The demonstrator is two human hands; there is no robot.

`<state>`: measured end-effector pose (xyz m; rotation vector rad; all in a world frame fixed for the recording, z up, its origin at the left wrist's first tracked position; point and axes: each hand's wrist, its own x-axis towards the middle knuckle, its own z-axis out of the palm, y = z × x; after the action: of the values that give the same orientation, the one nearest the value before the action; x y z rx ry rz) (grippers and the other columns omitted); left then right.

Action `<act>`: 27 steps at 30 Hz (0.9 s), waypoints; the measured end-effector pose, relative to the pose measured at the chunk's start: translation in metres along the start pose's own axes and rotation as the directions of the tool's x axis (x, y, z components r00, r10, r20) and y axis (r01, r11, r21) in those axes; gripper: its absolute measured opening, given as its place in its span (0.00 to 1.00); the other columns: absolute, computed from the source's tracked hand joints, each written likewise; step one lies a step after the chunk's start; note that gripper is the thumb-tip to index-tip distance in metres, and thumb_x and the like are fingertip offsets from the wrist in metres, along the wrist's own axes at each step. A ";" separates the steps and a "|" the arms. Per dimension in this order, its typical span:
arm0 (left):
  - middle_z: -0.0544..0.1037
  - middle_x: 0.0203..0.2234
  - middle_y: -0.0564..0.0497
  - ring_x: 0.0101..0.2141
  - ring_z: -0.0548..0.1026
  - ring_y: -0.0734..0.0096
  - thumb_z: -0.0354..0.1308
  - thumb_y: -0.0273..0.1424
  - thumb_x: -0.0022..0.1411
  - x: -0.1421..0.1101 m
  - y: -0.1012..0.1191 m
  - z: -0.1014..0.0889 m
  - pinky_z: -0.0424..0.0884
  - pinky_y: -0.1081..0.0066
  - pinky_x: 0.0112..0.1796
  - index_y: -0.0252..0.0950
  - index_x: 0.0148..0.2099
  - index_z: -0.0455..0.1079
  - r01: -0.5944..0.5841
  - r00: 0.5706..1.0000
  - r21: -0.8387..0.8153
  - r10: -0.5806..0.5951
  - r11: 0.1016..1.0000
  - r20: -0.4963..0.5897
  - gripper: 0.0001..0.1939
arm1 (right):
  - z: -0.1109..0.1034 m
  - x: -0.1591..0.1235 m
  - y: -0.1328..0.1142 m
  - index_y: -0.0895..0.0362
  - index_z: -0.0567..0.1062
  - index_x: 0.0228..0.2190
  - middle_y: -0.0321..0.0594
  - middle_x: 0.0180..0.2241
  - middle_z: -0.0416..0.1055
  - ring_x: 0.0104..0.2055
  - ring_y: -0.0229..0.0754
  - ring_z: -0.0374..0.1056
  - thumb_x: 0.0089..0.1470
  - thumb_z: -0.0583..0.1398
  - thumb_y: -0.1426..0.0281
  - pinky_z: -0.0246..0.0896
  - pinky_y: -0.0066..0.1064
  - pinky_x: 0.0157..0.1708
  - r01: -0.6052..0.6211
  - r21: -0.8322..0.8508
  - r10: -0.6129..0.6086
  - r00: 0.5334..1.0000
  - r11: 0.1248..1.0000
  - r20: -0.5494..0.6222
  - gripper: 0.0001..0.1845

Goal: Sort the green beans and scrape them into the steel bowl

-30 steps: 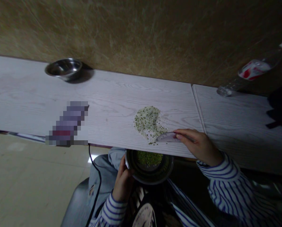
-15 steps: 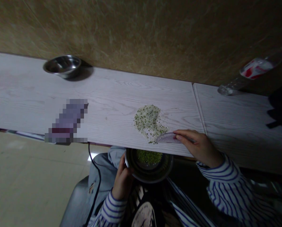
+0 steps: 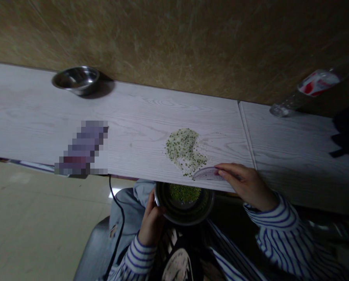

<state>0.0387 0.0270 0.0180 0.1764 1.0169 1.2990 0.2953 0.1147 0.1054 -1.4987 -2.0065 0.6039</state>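
Note:
My left hand (image 3: pixel 153 224) is closed on the left rim of a metal bowl (image 3: pixel 189 221), held just below the table's front edge. Green mung beans (image 3: pixel 184 193) lie in the bowl, whose far rim is partly hidden under the tabletop. Between the thumb and fingers of my right hand (image 3: pixel 247 183) is a clear, purplish protractor (image 3: pixel 206 173), its curved side facing away from me. Its left tip is at the near end of a spread pile of white rice mixed with mung beans (image 3: pixel 182 144) on the table.
A second metal bowl (image 3: pixel 76 81) stands at the back left by the wall. A blurred-out flat object (image 3: pixel 83 147) lies at the left front edge, with a black cable (image 3: pixel 121 218) hanging nearby. A clear plastic bottle (image 3: pixel 317 82) stands at the back right, near a dark object (image 3: pixel 348 132).
My right hand has drawn the protractor slightly towards me, nearer the table's front edge. My left hand and the bowl stay nearly in place.

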 end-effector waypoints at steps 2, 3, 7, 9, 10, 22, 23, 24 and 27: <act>0.83 0.45 0.50 0.47 0.76 0.56 0.66 0.27 0.43 0.000 0.000 0.000 0.72 0.63 0.45 0.44 0.48 0.79 0.013 1.000 -0.009 -0.013 1.000 -0.013 0.27 | 0.000 -0.001 0.000 0.53 0.83 0.39 0.40 0.37 0.83 0.38 0.46 0.80 0.59 0.59 0.67 0.75 0.36 0.42 -0.005 0.003 0.005 1.000 1.000 -0.006 0.12; 0.83 0.45 0.50 0.47 0.76 0.56 0.66 0.27 0.43 0.000 0.000 -0.001 0.72 0.63 0.46 0.44 0.49 0.79 0.015 1.000 -0.010 -0.015 1.000 -0.015 0.27 | 0.001 -0.001 -0.001 0.53 0.83 0.39 0.40 0.37 0.83 0.38 0.45 0.80 0.59 0.59 0.67 0.75 0.36 0.42 -0.009 0.006 0.009 1.000 1.000 -0.011 0.12; 0.82 0.48 0.49 0.51 0.74 0.53 0.66 0.27 0.44 0.001 -0.003 -0.005 0.70 0.61 0.49 0.45 0.51 0.78 0.017 1.000 -0.004 -0.017 1.000 0.003 0.28 | 0.004 -0.002 -0.001 0.54 0.83 0.40 0.41 0.37 0.83 0.38 0.45 0.79 0.59 0.60 0.68 0.75 0.35 0.43 -0.004 0.023 0.005 1.000 1.000 -0.016 0.12; 0.81 0.48 0.49 0.52 0.74 0.53 0.66 0.28 0.43 0.002 -0.003 -0.006 0.71 0.61 0.49 0.44 0.51 0.78 0.015 1.000 -0.002 -0.015 1.000 0.003 0.28 | 0.006 -0.002 -0.001 0.54 0.83 0.40 0.41 0.38 0.83 0.39 0.45 0.79 0.60 0.59 0.68 0.75 0.35 0.43 0.005 0.022 -0.005 1.000 1.000 -0.016 0.12; 0.82 0.48 0.49 0.51 0.74 0.53 0.66 0.27 0.43 0.002 -0.004 -0.006 0.71 0.61 0.49 0.44 0.51 0.78 0.014 1.000 -0.003 -0.014 1.000 0.002 0.28 | 0.006 -0.002 0.000 0.54 0.83 0.41 0.41 0.38 0.83 0.39 0.45 0.80 0.60 0.59 0.68 0.75 0.35 0.43 0.007 0.019 -0.007 1.000 1.000 -0.020 0.12; 0.81 0.49 0.49 0.52 0.74 0.54 0.64 0.27 0.47 0.002 -0.005 -0.009 0.71 0.62 0.49 0.45 0.52 0.77 -0.028 0.999 0.022 0.027 0.999 0.042 0.27 | 0.004 0.001 0.004 0.55 0.83 0.41 0.41 0.37 0.83 0.40 0.45 0.80 0.58 0.60 0.68 0.76 0.35 0.43 -0.052 0.019 0.053 0.996 0.998 -0.071 0.12; 0.80 0.49 0.49 0.52 0.74 0.54 0.64 0.28 0.46 0.002 -0.006 -0.009 0.70 0.61 0.49 0.45 0.51 0.77 -0.028 0.999 0.026 0.027 0.999 0.046 0.27 | 0.005 0.001 0.004 0.55 0.83 0.41 0.41 0.38 0.83 0.40 0.45 0.80 0.59 0.60 0.68 0.76 0.35 0.43 -0.045 0.017 0.046 0.997 0.999 -0.069 0.12; 0.80 0.49 0.49 0.52 0.74 0.54 0.64 0.28 0.46 0.003 -0.006 -0.010 0.70 0.61 0.50 0.46 0.51 0.77 -0.029 0.998 0.028 0.028 0.999 0.050 0.27 | 0.006 0.001 0.003 0.54 0.83 0.42 0.41 0.38 0.83 0.40 0.45 0.80 0.59 0.60 0.68 0.76 0.35 0.43 -0.037 0.015 0.038 0.997 0.999 -0.062 0.12; 0.80 0.49 0.49 0.52 0.74 0.53 0.64 0.28 0.46 0.003 -0.007 -0.011 0.70 0.60 0.50 0.46 0.51 0.77 -0.022 0.998 0.023 0.021 0.999 0.054 0.26 | 0.008 0.000 0.001 0.54 0.83 0.42 0.41 0.39 0.83 0.41 0.45 0.80 0.59 0.60 0.68 0.76 0.35 0.44 -0.021 0.016 0.021 0.999 1.000 -0.039 0.12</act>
<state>0.0355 0.0231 0.0058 0.2398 0.9867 1.2960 0.2913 0.1148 0.0988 -1.5122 -1.9541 0.5931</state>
